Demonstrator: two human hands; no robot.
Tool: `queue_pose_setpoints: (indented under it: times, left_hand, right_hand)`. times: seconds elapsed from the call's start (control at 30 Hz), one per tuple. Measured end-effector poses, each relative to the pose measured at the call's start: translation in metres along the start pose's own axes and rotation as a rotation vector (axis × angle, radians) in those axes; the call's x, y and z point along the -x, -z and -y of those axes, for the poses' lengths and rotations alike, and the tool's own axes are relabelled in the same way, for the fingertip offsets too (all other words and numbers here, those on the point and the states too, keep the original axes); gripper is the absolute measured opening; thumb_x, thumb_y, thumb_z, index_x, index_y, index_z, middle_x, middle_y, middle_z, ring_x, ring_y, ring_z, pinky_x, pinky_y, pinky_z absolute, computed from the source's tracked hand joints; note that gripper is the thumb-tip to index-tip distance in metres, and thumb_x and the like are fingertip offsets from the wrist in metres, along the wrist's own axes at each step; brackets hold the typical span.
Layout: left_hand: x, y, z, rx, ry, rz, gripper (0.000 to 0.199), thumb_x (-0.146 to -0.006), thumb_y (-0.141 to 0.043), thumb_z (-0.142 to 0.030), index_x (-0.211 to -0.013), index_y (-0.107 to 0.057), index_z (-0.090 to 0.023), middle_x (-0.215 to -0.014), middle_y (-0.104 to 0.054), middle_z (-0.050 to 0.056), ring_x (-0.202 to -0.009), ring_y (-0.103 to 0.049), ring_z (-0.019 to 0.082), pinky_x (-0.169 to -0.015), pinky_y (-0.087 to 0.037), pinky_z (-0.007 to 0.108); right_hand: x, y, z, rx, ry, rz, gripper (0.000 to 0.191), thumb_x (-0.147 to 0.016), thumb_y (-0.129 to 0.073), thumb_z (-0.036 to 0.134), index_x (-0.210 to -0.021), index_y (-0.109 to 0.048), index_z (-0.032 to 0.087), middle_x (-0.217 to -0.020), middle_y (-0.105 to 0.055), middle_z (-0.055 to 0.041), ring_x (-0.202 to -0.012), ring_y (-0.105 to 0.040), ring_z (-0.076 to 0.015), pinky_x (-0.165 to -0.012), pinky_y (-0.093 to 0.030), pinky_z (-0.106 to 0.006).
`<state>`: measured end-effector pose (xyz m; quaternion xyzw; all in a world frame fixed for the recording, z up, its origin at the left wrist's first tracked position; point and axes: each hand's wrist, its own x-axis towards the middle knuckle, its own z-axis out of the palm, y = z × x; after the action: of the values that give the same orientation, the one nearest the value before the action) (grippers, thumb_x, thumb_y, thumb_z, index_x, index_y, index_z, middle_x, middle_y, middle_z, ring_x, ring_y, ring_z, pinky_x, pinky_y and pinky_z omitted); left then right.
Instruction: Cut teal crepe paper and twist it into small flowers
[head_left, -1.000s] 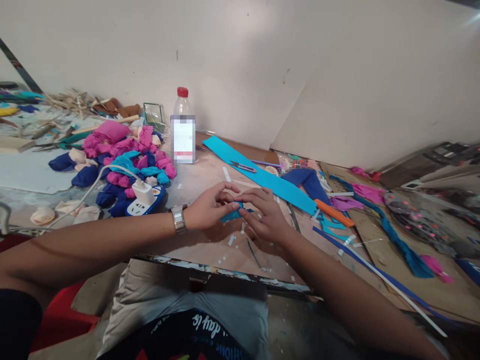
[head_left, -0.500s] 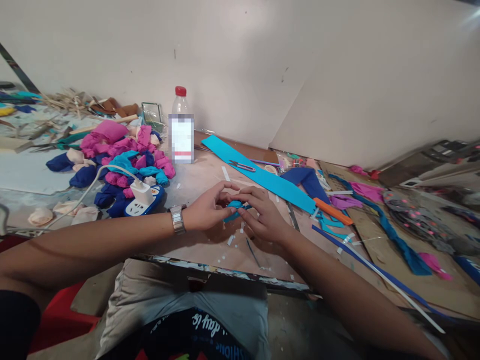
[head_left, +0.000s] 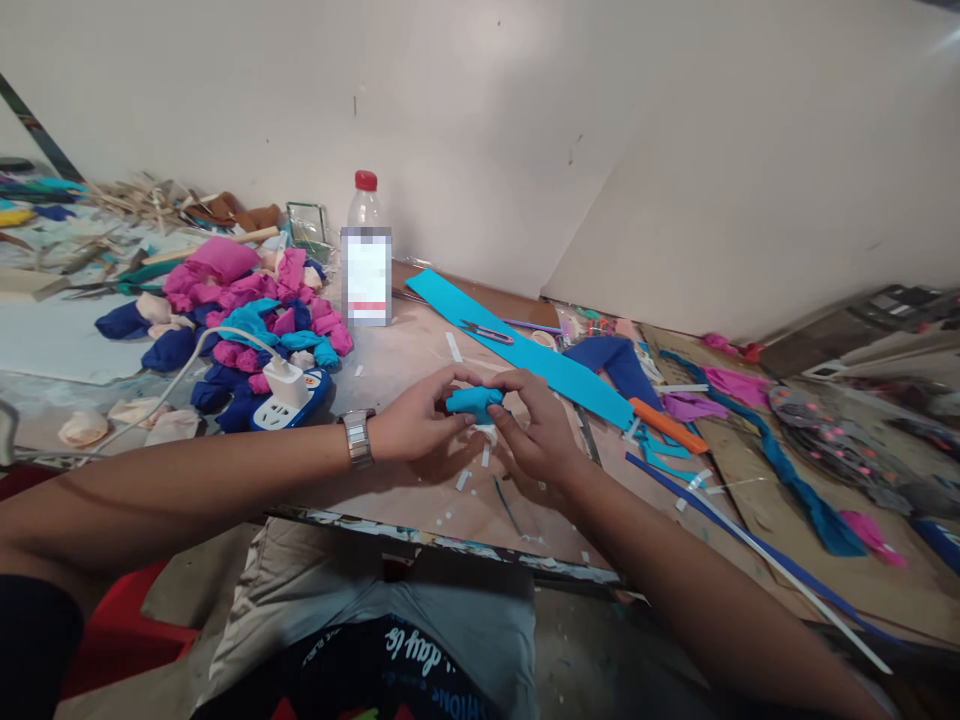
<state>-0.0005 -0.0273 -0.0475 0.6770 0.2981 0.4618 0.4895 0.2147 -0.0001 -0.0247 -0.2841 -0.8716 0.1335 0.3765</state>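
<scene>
Between my two hands, just above the table [head_left: 405,490], is a small rolled piece of bright blue crepe paper [head_left: 475,403]. My left hand [head_left: 421,415], with a metal watch at its wrist, grips the roll's left end between thumb and fingers. At the other end, my right hand [head_left: 536,425] pinches it with thumb and forefinger. Beyond them lies a long flat strip of the same blue paper [head_left: 559,375], with small thread snips [head_left: 487,333] resting on it. An orange-handled cutter [head_left: 667,425] sits at the strip's near right end.
A pile of pink, blue and navy paper pieces [head_left: 247,290] lies left, beside a power strip [head_left: 289,405] with a white plug and cable. A red-capped bottle [head_left: 366,205] stands near the wall. Right are cardboard [head_left: 757,490] and a thin white stick [head_left: 810,602].
The blue roll has turned in my fingers and more of it shows now. My right hand's fingers have shifted along it, and my left hand stays nearly in place.
</scene>
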Motion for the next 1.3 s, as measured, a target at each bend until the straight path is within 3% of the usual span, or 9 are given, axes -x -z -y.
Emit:
queue_pose_setpoints:
  times: [0.23,0.43,0.53,0.67,0.8,0.93,1.13,1.3]
  left_hand:
    - [0.0014,0.0024,-0.002,-0.192,0.031,-0.037,0.033,-0.094,-0.069,-0.04,-0.117,-0.063,-0.017,-0.114,-0.071,0.009,-0.1,-0.066,0.021,-0.089,-0.051,0.036]
    - [0.0012,0.0026,-0.0041,-0.263,0.121,0.007,0.025,-0.098,-0.059,-0.04,-0.093,-0.066,-0.016,-0.086,-0.07,0.004,-0.079,-0.062,0.018,-0.073,-0.048,0.032]
    - [0.0013,0.0009,-0.0045,-0.206,0.124,0.007,0.022,-0.094,-0.064,-0.035,-0.106,-0.067,-0.017,-0.102,-0.074,0.007,-0.091,-0.067,0.021,-0.08,-0.052,0.034]
    - [0.0013,0.0021,-0.0053,-0.061,0.02,0.001,0.036,-0.092,-0.065,-0.036,-0.124,-0.063,-0.02,-0.125,-0.071,0.011,-0.114,-0.066,0.025,-0.099,-0.052,0.04]
    - [0.0012,0.0046,-0.0038,0.093,-0.031,0.073,0.034,-0.094,-0.061,-0.038,-0.123,-0.064,-0.02,-0.124,-0.069,0.011,-0.114,-0.065,0.024,-0.102,-0.05,0.042]
    - [0.0006,0.0011,-0.0008,0.132,0.033,0.023,0.04,-0.094,-0.071,-0.043,-0.126,-0.059,-0.021,-0.124,-0.069,0.012,-0.116,-0.066,0.023,-0.1,-0.051,0.039]
    - [0.001,-0.0039,0.0012,0.124,0.082,-0.002,0.032,-0.091,-0.07,-0.027,-0.12,-0.059,-0.021,-0.111,-0.073,0.008,-0.104,-0.07,0.019,-0.095,-0.054,0.037]
    - [0.0009,-0.0025,0.0043,0.17,0.103,0.065,0.045,-0.077,-0.066,-0.009,-0.12,-0.058,-0.021,-0.108,-0.072,0.006,-0.103,-0.072,0.021,-0.093,-0.055,0.039]
  right_hand:
    - [-0.002,0.0029,0.0022,0.084,0.014,-0.034,0.02,-0.103,-0.057,0.039,-0.115,-0.064,0.025,-0.104,-0.074,-0.0062,-0.094,-0.067,-0.0246,-0.089,-0.045,-0.045]
    - [0.0012,0.0007,0.0018,0.1,-0.022,-0.053,0.025,-0.101,-0.058,0.04,-0.121,-0.062,0.026,-0.105,-0.073,-0.0073,-0.095,-0.068,-0.0256,-0.091,-0.048,-0.046]
    - [0.0017,0.0012,0.0019,0.092,-0.05,-0.089,0.02,-0.099,-0.061,0.039,-0.113,-0.06,0.025,-0.1,-0.072,-0.0064,-0.091,-0.067,-0.0254,-0.088,-0.049,-0.045]
    - [0.0009,0.0033,0.0028,0.089,-0.043,-0.054,0.013,-0.097,-0.062,0.035,-0.106,-0.059,0.025,-0.095,-0.07,-0.0049,-0.088,-0.066,-0.0245,-0.088,-0.048,-0.044]
    - [0.0007,0.0034,0.0034,0.094,-0.021,-0.037,0.013,-0.096,-0.064,0.034,-0.104,-0.059,0.026,-0.093,-0.07,-0.0034,-0.087,-0.065,-0.0236,-0.087,-0.046,-0.043]
    - [0.0004,0.002,0.0041,0.057,0.023,-0.025,0.013,-0.097,-0.065,0.032,-0.106,-0.059,0.026,-0.094,-0.072,-0.0022,-0.085,-0.066,-0.0223,-0.087,-0.044,-0.043]
    - [0.0013,0.0031,0.0045,0.046,0.008,-0.027,0.011,-0.098,-0.062,0.034,-0.105,-0.059,0.026,-0.094,-0.073,-0.0038,-0.088,-0.067,-0.0235,-0.09,-0.045,-0.046]
    - [0.0008,0.0036,0.0029,0.046,-0.078,-0.102,0.016,-0.098,-0.063,0.04,-0.104,-0.059,0.026,-0.095,-0.072,-0.0056,-0.089,-0.066,-0.0254,-0.086,-0.048,-0.045]
